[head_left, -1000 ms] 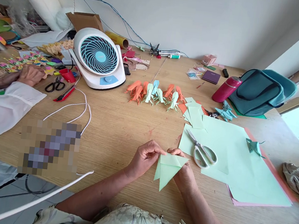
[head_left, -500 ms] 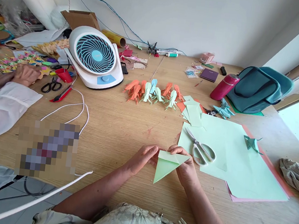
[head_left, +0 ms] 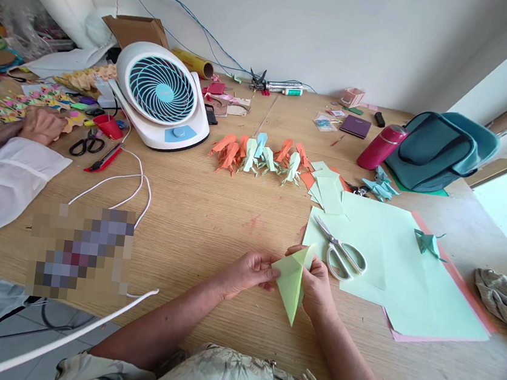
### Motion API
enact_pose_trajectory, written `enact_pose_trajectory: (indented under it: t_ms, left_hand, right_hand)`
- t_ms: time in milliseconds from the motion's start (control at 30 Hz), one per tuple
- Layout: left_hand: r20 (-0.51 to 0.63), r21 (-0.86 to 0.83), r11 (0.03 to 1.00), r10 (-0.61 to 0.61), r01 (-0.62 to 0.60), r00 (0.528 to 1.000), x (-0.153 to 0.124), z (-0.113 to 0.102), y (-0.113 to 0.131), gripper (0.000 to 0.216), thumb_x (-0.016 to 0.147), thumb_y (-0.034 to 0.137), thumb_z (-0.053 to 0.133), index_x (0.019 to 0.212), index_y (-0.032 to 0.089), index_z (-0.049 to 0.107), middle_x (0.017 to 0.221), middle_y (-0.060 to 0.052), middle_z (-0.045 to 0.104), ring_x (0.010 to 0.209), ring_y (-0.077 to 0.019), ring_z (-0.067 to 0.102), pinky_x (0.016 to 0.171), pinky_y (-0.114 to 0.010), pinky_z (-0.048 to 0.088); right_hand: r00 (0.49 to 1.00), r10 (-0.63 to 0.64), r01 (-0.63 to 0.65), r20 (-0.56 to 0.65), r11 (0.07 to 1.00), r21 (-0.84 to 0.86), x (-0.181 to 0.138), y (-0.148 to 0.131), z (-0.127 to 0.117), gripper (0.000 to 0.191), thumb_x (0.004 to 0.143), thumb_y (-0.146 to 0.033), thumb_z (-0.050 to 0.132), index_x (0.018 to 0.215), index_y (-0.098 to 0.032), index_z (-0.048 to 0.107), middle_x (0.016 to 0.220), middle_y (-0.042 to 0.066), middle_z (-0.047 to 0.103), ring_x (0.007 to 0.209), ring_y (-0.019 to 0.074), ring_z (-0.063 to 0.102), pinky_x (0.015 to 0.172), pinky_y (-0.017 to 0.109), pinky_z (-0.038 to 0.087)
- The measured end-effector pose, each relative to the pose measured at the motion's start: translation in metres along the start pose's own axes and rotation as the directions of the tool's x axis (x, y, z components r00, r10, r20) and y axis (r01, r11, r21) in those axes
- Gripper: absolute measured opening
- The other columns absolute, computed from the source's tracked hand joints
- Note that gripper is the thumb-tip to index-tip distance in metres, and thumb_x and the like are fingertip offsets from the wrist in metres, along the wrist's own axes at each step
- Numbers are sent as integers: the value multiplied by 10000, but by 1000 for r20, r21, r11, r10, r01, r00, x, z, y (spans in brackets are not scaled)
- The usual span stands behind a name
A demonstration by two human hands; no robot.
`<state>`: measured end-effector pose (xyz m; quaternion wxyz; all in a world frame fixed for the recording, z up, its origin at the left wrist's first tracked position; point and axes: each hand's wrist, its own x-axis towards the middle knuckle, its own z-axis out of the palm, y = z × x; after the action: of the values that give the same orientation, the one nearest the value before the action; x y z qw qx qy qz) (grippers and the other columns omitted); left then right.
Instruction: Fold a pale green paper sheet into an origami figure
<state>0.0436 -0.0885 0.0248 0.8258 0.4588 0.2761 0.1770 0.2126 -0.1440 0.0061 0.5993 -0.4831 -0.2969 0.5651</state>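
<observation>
Folded green paper [head_left: 287, 281], one, held above the table [head_left: 196, 214] near its front edge; left hand [head_left: 248, 273], pinching the left corner; right hand [head_left: 318, 290], gripping the right side; scissors [head_left: 334, 242], just beside, on green sheets [head_left: 420, 294]; wood surface stretching ahead to paper figures [head_left: 250, 154].

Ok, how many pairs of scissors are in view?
2: a white-handled pair on the green paper and a black-handled pair near the red cup. Others may be hidden.
</observation>
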Motion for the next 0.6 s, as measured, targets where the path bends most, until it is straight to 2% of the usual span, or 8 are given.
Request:
enact_pose_trajectory:
  t_ms: [167, 300, 367, 500, 600]
  left_hand:
    - [-45, 37, 999, -7, 9, 999, 4, 2, -5, 423, 698, 451, 812, 989, 158, 721, 873, -48, 680, 756, -120, 578, 614, -189, 439]
    - [-101, 39, 999, 32, -28, 994, 6, 0, -5, 361, 676, 430, 825, 873, 146, 718, 784, -19, 659, 700, -105, 549, 585, -185, 417]
    - [-156, 15, 998, 63, -62, 986, 6, -2, -4, 359, 666, 411, 834, 874, 143, 716, 787, -19, 666, 693, -105, 556, 585, -189, 423]
    - [-306, -89, 988, 90, -123, 948, 5, -7, 0, 360, 655, 375, 849, 888, 145, 700, 795, -20, 688, 710, -110, 605, 605, -194, 455]
    - [-394, -165, 972, 90, -167, 915, 5, -10, 3, 348, 645, 349, 862, 862, 143, 684, 823, -23, 701, 751, -124, 653, 611, -190, 474]
  right_hand:
    - [1000, -1, 2, 20, 999, -45, -1, -2, 5, 258, 717, -364, 796, 902, -224, 683, 732, -20, 615, 535, 93, 502, 467, 208, 408]
    - [999, -12, 13, 53, 1000, -28, -2, -3, 5, 342, 786, -425, 739, 1076, -262, 657, 884, 6, 654, 607, 116, 545, 519, 229, 438]
    - [999, -24, 25, 46, 1000, -9, -1, -4, 4, 343, 838, -455, 679, 1133, -288, 630, 951, 13, 668, 673, 142, 581, 583, 254, 466]
    - [997, -64, 63, 47, 998, 29, 1, -6, 2, 289, 923, -479, 553, 1114, -279, 637, 1020, 33, 669, 827, 186, 615, 714, 297, 488]
    - [996, -73, 74, 50, 997, -25, 2, -7, 0, 312, 935, -495, 526, 1100, -262, 654, 1014, 44, 657, 856, 188, 603, 758, 306, 478]
